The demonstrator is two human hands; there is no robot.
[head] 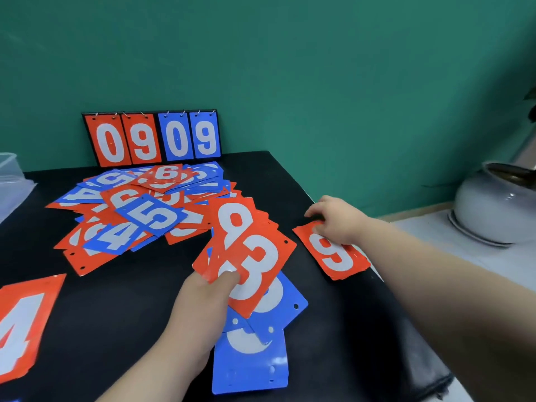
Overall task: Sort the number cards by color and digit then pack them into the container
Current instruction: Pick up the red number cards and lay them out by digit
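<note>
The left hand (203, 288) pinches a fan of red cards (261, 265), thumb on top, over the bench (116, 314) middle. The right hand (336, 219) curls its fingers over the red 9 pile (333, 256) near the right edge. The cards look thin, stiff, light and glossy, so likely slippery; a short edge gives the surest hold.

The number cards (261, 265) look like smooth, glossy plastic sheet with a slight sheen. The surface (130, 300) is matt black. The pot (490, 210) is shiny glazed ceramic; the container (8, 172) is translucent plastic.
</note>
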